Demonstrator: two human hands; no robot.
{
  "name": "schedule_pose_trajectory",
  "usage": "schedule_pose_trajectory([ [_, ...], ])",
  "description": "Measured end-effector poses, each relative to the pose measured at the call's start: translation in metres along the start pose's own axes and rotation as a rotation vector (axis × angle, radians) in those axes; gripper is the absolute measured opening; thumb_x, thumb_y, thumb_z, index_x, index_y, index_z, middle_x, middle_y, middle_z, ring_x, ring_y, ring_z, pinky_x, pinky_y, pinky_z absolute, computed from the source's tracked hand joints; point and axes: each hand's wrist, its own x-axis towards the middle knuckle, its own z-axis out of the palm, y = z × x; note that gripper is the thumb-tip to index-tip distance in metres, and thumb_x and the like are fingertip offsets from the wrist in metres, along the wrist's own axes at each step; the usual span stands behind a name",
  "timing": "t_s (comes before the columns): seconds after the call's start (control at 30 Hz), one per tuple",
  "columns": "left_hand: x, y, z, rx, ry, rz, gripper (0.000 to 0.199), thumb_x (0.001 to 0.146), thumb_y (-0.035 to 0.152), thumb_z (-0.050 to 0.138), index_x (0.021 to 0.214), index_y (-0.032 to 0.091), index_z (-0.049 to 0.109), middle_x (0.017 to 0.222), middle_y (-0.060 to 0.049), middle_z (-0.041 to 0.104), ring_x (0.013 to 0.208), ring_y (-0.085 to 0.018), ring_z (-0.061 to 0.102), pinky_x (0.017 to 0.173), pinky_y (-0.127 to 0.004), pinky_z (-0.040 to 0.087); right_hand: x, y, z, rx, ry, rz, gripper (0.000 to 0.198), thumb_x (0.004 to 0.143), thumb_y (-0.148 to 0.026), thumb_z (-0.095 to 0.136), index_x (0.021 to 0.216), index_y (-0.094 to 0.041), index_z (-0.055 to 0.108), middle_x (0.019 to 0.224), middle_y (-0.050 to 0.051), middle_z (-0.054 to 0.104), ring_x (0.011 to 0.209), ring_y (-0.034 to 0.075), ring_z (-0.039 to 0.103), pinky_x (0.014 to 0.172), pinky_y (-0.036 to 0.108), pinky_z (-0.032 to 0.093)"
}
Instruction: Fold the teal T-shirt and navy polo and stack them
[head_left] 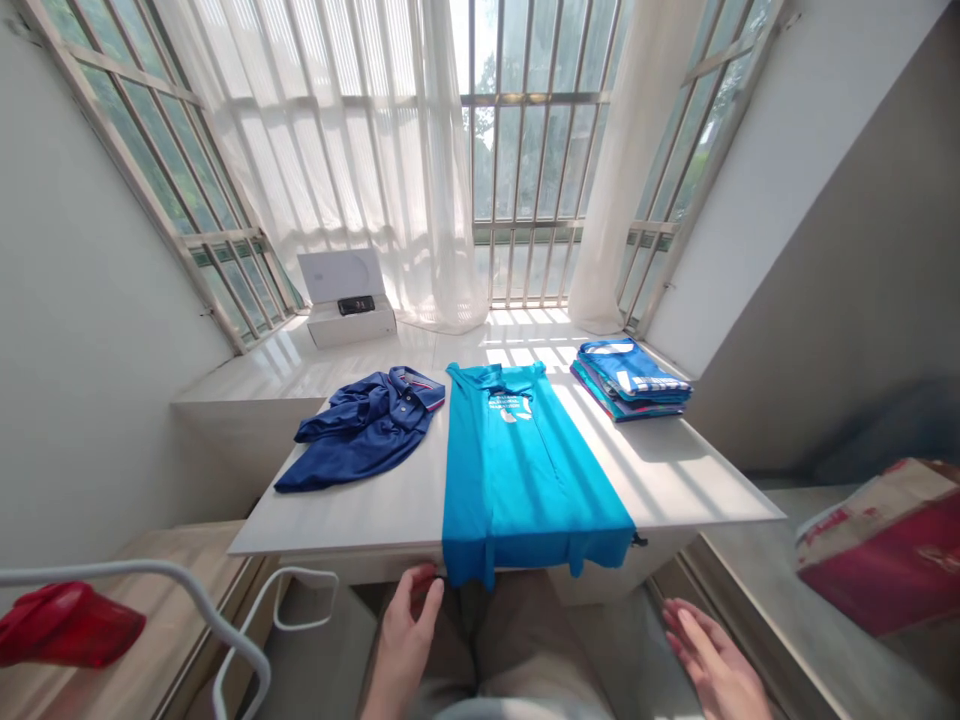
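Observation:
A bright blue sleeveless shirt (517, 470) with white print lies lengthwise on the white table (352, 525). Its sides are folded inward, and its lower edge hangs over the front of the table. Just below the shirt's left corner is my left hand (405, 632), fingers loosely bent, the thumb apart and nothing visible in it. My right hand (712, 655) is off to the right, below the table edge, empty with its fingers stretched out. To the left of the blue shirt lies a crumpled navy polo shirt (367, 425) with a striped collar.
A stack of folded shirts (630, 380) sits at the table's right rear. An open white box (349, 325) holding a black device stands on the window ledge. At left are a white curved rail (172, 575) and a red cloth (71, 625); at right, a red bag (889, 555).

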Motion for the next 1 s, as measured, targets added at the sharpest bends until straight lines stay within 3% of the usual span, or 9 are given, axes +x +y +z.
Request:
schedule_pose_trajectory([
  [0.1, -0.001, -0.005, 0.009, 0.029, -0.011, 0.003, 0.064, 0.076, 0.067, 0.069, 0.113, 0.015, 0.066, 0.114, -0.017, 0.074, 0.099, -0.032, 0.072, 0.090, -0.046, 0.058, -0.007, -0.013, 0.032, -0.038, -0.063, -0.086, 0.063, 0.058, -0.058, 0.088, 0.107, -0.021, 0.073, 0.116, 0.009, 0.077, 0.122, 0.034, 0.067, 0.099, 0.040, 0.060],
  [0.17, -0.001, 0.003, 0.016, 0.121, -0.025, 0.071, 0.058, 0.081, 0.064, 0.066, 0.112, 0.016, 0.066, 0.106, -0.014, 0.074, 0.091, -0.029, 0.070, 0.085, -0.044, 0.056, -0.004, -0.026, 0.061, -0.039, -0.054, -0.165, 0.067, 0.060, -0.059, 0.087, 0.112, -0.020, 0.069, 0.119, 0.009, 0.076, 0.123, 0.033, 0.066, 0.106, 0.040, 0.055],
  [0.33, 0.001, 0.020, 0.032, 0.178, 0.040, 0.085, 0.051, 0.083, 0.065, 0.063, 0.103, 0.018, 0.063, 0.072, -0.001, 0.064, 0.062, -0.020, 0.058, 0.064, -0.034, 0.049, 0.009, -0.036, 0.096, -0.052, 0.010, -0.137, 0.068, 0.050, -0.060, 0.090, 0.099, -0.022, 0.062, 0.094, 0.007, 0.079, 0.102, 0.033, 0.074, 0.088, 0.039, 0.063],
  [0.47, 0.001, 0.024, 0.036, -0.055, -0.086, 0.021, 0.057, 0.078, 0.072, 0.067, 0.095, 0.017, 0.065, 0.078, -0.004, 0.069, 0.069, -0.020, 0.062, 0.068, -0.030, 0.051, 0.002, -0.040, 0.086, -0.059, -0.153, -0.034, 0.067, 0.054, -0.062, 0.088, 0.103, -0.020, 0.071, 0.085, 0.006, 0.081, 0.078, 0.030, 0.077, 0.071, 0.038, 0.064],
  [0.57, -0.003, 0.034, 0.029, -0.225, -0.297, 0.000, 0.057, 0.078, 0.072, 0.070, 0.090, 0.016, 0.070, 0.085, -0.008, 0.074, 0.080, -0.023, 0.066, 0.076, -0.033, 0.055, -0.006, -0.050, 0.067, -0.087, -0.345, 0.008, 0.060, 0.057, -0.064, 0.086, 0.095, -0.018, 0.080, 0.087, 0.008, 0.082, 0.080, 0.031, 0.077, 0.074, 0.038, 0.063],
  [0.63, -0.005, 0.042, 0.023, -0.318, -0.357, -0.024, 0.058, 0.077, 0.072, 0.071, 0.095, 0.016, 0.073, 0.092, -0.010, 0.075, 0.088, -0.027, 0.067, 0.084, -0.038, 0.056, -0.009, -0.055, 0.056, -0.105, -0.355, -0.017, 0.056, 0.055, -0.064, 0.087, 0.088, -0.018, 0.081, 0.084, 0.007, 0.081, 0.082, 0.031, 0.076, 0.075, 0.036, 0.062],
  [0.77, -0.012, 0.044, 0.016, -0.365, -0.342, -0.089, 0.061, 0.068, 0.070, 0.080, 0.097, 0.017, 0.070, 0.092, -0.009, 0.072, 0.088, -0.026, 0.066, 0.084, -0.038, 0.055, -0.021, -0.054, 0.044, -0.120, -0.329, -0.024, 0.054, 0.052, -0.066, 0.087, 0.080, -0.020, 0.080, 0.075, 0.005, 0.078, 0.071, 0.030, 0.073, 0.065, 0.036, 0.061],
  [0.9, -0.030, 0.029, 0.011, -0.249, -0.236, -0.109, 0.062, 0.066, 0.073, 0.080, 0.071, 0.021, 0.047, 0.065, 0.003, 0.052, 0.062, -0.013, 0.051, 0.057, -0.023, 0.044, -0.047, -0.053, 0.039, -0.137, -0.320, -0.040, 0.048, 0.057, -0.064, 0.086, 0.079, -0.023, 0.077, 0.072, 0.003, 0.077, 0.066, 0.027, 0.072, 0.063, 0.035, 0.061],
  [1.0, -0.053, 0.028, 0.000, -0.162, -0.154, -0.129, 0.061, 0.069, 0.076, 0.075, 0.087, 0.023, 0.051, 0.067, 0.004, 0.054, 0.057, -0.014, 0.049, 0.052, -0.023, 0.040, -0.064, -0.062, 0.023, -0.095, -0.250, 0.014, 0.054, 0.056, -0.063, 0.086, 0.095, -0.028, 0.076, 0.086, 0.006, 0.080, 0.073, 0.032, 0.075, 0.063, 0.039, 0.063],
])
